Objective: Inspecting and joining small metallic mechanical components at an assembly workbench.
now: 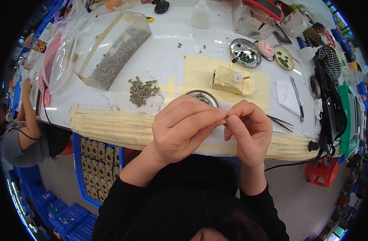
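My left hand (188, 128) and my right hand (250, 134) meet fingertip to fingertip above the table's near edge. Both are pinched around one tiny metallic piece (227, 117), which the fingers mostly cover; its exact kind does not show. Just behind my left hand sits a round dish (213, 100) with small metal parts in it, partly hidden by the fingers. Left of that lies a loose pile of small metal parts (141, 91). Beyond the dish stands a block wrapped in cream tape (228, 78), with a short stick on top.
A clear box of grey granules (121, 56) stands at the back left. Tweezers (280, 122) and a pen (297, 98) lie to the right. Farther back are a metal dish of dark green pieces (246, 56) and a white bottle (201, 15). Another person (25, 140) sits at the left.
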Demonstrator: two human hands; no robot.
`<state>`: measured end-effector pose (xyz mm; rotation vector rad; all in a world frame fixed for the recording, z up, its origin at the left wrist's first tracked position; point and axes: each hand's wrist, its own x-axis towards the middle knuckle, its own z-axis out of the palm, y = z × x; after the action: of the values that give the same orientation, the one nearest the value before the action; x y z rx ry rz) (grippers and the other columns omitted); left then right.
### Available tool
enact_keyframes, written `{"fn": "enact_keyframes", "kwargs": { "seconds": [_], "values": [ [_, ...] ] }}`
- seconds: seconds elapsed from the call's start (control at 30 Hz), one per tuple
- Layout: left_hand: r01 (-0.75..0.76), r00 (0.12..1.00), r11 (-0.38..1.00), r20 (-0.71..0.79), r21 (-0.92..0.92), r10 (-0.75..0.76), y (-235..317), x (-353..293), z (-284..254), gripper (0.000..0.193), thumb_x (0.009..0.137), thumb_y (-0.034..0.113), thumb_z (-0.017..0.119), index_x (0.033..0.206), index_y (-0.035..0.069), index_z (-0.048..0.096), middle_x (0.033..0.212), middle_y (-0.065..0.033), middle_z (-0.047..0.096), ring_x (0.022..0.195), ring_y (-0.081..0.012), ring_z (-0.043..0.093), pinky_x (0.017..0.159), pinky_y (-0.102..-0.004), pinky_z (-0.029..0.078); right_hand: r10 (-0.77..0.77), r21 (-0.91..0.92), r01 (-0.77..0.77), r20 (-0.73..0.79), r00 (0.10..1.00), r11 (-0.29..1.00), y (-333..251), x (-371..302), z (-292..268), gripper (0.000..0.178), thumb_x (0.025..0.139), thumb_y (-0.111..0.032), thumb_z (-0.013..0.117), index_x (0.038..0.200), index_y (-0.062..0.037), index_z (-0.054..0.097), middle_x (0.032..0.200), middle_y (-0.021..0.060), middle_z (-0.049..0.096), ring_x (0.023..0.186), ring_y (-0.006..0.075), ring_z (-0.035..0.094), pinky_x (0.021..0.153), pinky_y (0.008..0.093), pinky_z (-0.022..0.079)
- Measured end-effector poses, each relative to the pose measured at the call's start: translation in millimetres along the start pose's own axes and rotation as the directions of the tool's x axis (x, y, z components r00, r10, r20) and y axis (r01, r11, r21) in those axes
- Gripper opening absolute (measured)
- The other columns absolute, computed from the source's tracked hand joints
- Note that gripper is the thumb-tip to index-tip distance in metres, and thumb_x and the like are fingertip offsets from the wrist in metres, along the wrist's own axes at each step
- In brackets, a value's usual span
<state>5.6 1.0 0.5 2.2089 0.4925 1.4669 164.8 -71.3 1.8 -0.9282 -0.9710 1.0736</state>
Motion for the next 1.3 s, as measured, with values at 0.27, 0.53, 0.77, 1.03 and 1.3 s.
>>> {"fn": "enact_keyframes", "kwargs": {
  "seconds": [0.27,0.53,0.77,1.03,1.3],
  "values": [
    [-0.024,1.000,1.000,0.020,0.009,0.024,0.8,1.0,-2.6,0.025,0.074,0.001,0.081,0.098,0.006,0.075,0.091,-0.0054,0.068,0.075,-0.0186,0.060,0.065,-0.0282,0.047,0.067,0.033,-0.069,0.053,0.996,0.997,0.5,0.6,-1.2,0.008,0.095,-0.005,0.064,0.098,0.0026,0.064,0.082,0.0006,0.064,0.066,0.0036,0.056,0.058,0.0184,0.045],
    [0.039,0.999,0.997,-0.001,-0.062,-0.039,-1.4,-0.4,-0.4,0.026,0.071,0.000,0.082,0.096,0.006,0.075,0.088,-0.0045,0.067,0.076,-0.0189,0.060,0.066,-0.0295,0.045,0.052,0.038,-0.054,0.054,0.997,0.998,-0.9,-0.2,-0.5,0.007,0.095,-0.005,0.064,0.095,0.0017,0.064,0.082,0.0006,0.062,0.069,0.0046,0.056,0.061,0.0190,0.045],
    [-0.025,1.000,0.998,0.000,0.059,0.025,-2.1,-2.9,1.7,0.028,0.069,-0.002,0.082,0.094,0.004,0.074,0.086,-0.0050,0.066,0.073,-0.0193,0.059,0.065,-0.0302,0.045,-0.155,-0.316,0.133,-0.043,0.987,0.939,7.2,-3.1,-0.9,0.007,0.088,0.000,0.070,0.092,0.0019,0.064,0.083,0.0037,0.062,0.071,0.0076,0.053,0.065,0.0218,0.043],
    [-0.052,0.999,0.995,0.005,0.088,0.052,-2.6,-0.4,1.3,0.027,0.068,-0.001,0.083,0.094,0.004,0.074,0.082,-0.0030,0.067,0.068,-0.0172,0.057,0.064,-0.0306,0.039,-0.187,-0.320,0.151,-0.083,0.979,0.935,6.7,-3.7,1.7,0.008,0.087,0.001,0.070,0.091,0.0019,0.064,0.083,0.0039,0.061,0.070,0.0082,0.052,0.065,0.0226,0.043],
    [-0.034,0.999,0.997,0.001,0.062,0.034,-3.5,-0.7,-0.9,0.029,0.066,0.000,0.082,0.094,0.007,0.075,0.084,-0.0016,0.067,0.070,-0.0173,0.057,0.067,-0.0305,0.040,-0.070,-0.171,0.065,-0.024,0.997,0.983,4.3,-2.3,-0.3,0.007,0.090,0.001,0.067,0.096,0.0029,0.063,0.087,0.0037,0.063,0.075,0.0065,0.057,0.068,0.0213,0.046]
  ]
}}
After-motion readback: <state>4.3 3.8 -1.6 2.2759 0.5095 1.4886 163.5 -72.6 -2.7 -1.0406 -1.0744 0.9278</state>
